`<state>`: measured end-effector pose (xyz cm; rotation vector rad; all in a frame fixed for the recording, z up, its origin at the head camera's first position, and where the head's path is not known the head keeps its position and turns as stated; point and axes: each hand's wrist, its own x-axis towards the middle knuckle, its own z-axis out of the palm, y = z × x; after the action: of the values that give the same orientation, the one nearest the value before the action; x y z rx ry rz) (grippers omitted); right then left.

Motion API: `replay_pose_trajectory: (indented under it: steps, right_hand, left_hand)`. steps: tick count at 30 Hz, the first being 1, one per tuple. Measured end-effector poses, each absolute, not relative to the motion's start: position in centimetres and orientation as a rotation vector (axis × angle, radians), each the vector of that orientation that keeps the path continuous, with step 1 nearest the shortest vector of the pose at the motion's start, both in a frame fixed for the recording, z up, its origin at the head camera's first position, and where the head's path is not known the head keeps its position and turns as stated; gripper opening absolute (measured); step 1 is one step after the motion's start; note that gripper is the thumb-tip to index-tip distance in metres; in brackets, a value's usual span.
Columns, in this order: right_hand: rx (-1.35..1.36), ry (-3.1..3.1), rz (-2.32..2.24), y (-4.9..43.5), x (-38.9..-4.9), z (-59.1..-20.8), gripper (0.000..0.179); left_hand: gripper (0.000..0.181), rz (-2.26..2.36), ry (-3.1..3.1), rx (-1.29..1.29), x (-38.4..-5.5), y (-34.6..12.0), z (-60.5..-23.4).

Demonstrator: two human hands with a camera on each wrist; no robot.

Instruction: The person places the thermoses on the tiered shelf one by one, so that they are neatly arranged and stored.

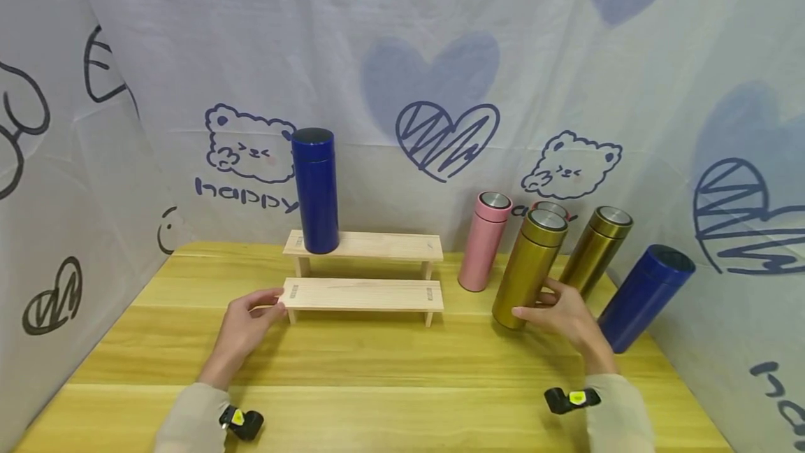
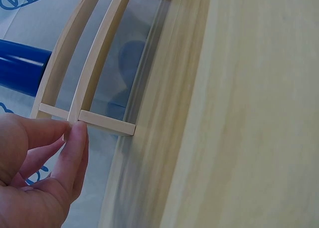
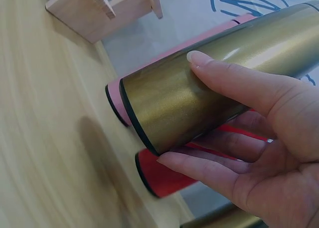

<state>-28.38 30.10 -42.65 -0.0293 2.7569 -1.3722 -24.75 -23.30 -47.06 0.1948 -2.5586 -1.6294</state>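
My left hand (image 1: 247, 325) pinches the left end of the lower wooden shelf (image 1: 365, 294) between thumb and fingers. Behind it, a blue thermos bottle (image 1: 317, 194) stands upright on the left part of the higher wooden shelf (image 1: 390, 245). My right hand (image 1: 562, 314) grips a gold thermos bottle (image 1: 525, 278) with a silver lid, low on its body. In the right wrist view, the thumb lies along the near side of this bottle and the other fingers reach underneath; a shadow falls on the table by its dark base.
A pink bottle (image 1: 484, 243) stands left of the held one. A red bottle (image 3: 162, 175) is mostly hidden behind it. To the right are a second gold bottle (image 1: 597, 250) and another blue bottle (image 1: 644, 299). A printed cloth (image 1: 352, 33) hangs behind the wooden table (image 1: 377, 369).
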Motion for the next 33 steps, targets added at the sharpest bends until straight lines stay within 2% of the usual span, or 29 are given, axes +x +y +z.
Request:
replay_pose_trajectory:
  steps: [4,13,33]
  right_hand:
    - [-0.054,2.761,-1.380,29.4,-28.8,-42.1,0.104]
    - [-0.149,2.734,-1.436,27.7,-29.8,-40.8,0.090]
    - [-0.116,2.699,-1.409,23.8,-32.0,-37.1,0.097]
  left_hand:
    - [0.040,-1.634,-2.557,0.183,-24.9,-23.4,-47.1]
    - [0.041,-1.610,-2.583,0.172,-25.1,-23.5,-47.1]
    - [0.040,-1.621,-2.574,0.166,-24.8,-23.4,-46.9]
